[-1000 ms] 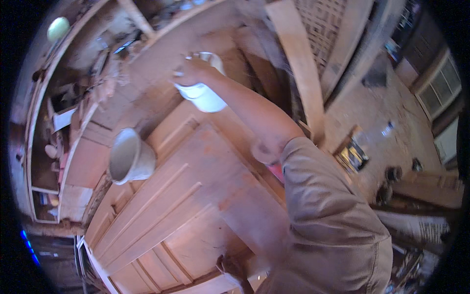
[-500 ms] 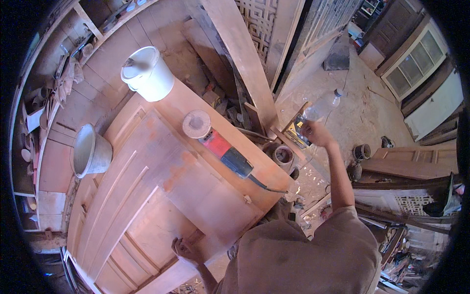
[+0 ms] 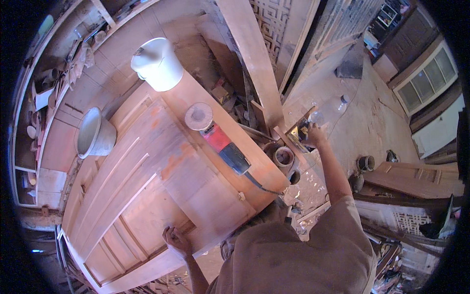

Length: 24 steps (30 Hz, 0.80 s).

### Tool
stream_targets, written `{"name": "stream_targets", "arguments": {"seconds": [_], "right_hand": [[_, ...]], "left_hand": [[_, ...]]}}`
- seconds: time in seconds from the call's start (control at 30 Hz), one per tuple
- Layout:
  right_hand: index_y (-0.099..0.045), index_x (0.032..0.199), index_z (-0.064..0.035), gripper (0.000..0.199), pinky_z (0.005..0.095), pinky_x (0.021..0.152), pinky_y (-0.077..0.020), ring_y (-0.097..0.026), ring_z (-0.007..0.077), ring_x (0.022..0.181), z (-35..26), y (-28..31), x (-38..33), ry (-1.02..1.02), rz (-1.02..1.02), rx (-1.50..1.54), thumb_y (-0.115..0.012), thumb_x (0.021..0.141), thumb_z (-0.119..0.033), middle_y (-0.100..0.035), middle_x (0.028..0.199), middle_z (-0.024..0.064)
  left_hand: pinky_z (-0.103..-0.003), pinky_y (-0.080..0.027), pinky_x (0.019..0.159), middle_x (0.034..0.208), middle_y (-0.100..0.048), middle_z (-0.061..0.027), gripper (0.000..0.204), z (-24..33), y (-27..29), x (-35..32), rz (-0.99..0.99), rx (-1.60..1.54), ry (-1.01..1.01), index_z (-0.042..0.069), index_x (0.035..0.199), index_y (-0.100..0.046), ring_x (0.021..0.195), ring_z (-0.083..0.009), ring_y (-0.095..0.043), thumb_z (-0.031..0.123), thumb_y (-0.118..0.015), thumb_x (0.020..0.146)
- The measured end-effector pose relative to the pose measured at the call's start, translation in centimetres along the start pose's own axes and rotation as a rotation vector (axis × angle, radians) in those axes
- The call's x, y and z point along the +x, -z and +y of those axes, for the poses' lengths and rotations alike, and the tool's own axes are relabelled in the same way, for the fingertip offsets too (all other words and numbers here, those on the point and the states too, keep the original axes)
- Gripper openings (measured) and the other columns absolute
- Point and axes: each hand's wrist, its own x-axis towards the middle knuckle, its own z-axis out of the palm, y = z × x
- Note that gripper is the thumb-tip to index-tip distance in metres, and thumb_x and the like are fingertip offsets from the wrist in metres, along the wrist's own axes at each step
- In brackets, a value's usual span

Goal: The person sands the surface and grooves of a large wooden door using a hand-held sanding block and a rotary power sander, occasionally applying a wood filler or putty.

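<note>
My right hand (image 3: 317, 135) reaches out to the right, fingers bent down at a yellow-and-black item (image 3: 300, 130) beside a narrow wooden board. What its fingertips hold, if anything, is hidden. Just beyond it is a clear plastic bottle (image 3: 338, 104) with a dark blue cap. My left hand (image 3: 177, 242) hovers at or just over the near edge of a wooden door panel (image 3: 196, 171), fingers loosely curled and apart, with nothing in it. A red-and-black angle grinder (image 3: 225, 147) with a round disc lies on the panel, its cable running to the right.
A white bucket (image 3: 164, 68) stands at the panel's far end, and a grey bucket (image 3: 100, 134) is at its left. A rusty round pot (image 3: 283, 156) sits by the right corner. A wooden beam (image 3: 257, 63) rises beyond. Door leaves and a window frame (image 3: 428, 76) lean at the right.
The whole view has shifted slightly. My right hand has drawn a little downward, still by the yellow-and-black item. My left hand remains near the panel edge. The grinder has stayed put.
</note>
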Motion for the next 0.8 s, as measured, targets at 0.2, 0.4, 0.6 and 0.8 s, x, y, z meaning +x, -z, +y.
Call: {"name": "stream_targets", "arguments": {"seconds": [0.2,0.4,0.6,0.8], "right_hand": [[-0.023,0.143,0.0179,0.119,0.0458,0.108,-0.0417,-0.05,0.0478,0.124,1.0,-5.0,3.3,0.239,0.145,-0.204,-0.083,0.065,-0.049,-0.03,0.149,0.0321],[-0.037,0.142,0.0088,0.101,0.0474,0.109,-0.0398,-0.042,0.0494,0.129,0.1,-3.0,3.8,0.279,0.044,-0.282,-0.083,0.064,-0.036,-0.031,0.149,0.0299],[-0.049,0.133,0.003,0.073,0.0435,0.102,-0.0464,-0.054,0.0432,0.118,1.3,0.7,1.7,0.362,0.1,0.267,-0.075,0.068,-0.015,-0.052,0.13,0.0288],[-0.045,0.137,0.0041,0.065,0.0455,0.1,-0.0474,-0.055,0.0472,0.115,3.9,-3.0,2.9,0.458,0.155,0.233,-0.064,0.076,-0.006,-0.052,0.129,0.0333]], "left_hand": [[-0.045,-0.05,0.087,0.118,-0.058,-0.0224,0.021,1.2,0.1,0.2,-0.027,0.002,0.014,-0.001,0.102,-0.064,0.106,-0.0379,-0.059,0.017,-0.058,0.095],[-0.045,-0.05,0.089,0.119,-0.059,-0.0216,0.02,0.2,0.0,0.3,-0.018,0.017,0.032,0.0,0.102,-0.065,0.108,-0.0372,-0.059,0.018,-0.061,0.093],[-0.045,-0.049,0.09,0.118,-0.06,-0.0203,0.024,-1.5,0.3,-0.4,-0.053,0.048,0.064,0.0,0.1,-0.067,0.11,-0.0364,-0.059,0.023,-0.064,0.092],[-0.044,-0.049,0.089,0.117,-0.06,-0.0203,0.027,1.0,0.1,0.1,-0.082,-0.019,0.143,0.0,0.101,-0.067,0.109,-0.0356,-0.059,0.025,-0.064,0.092]]}}
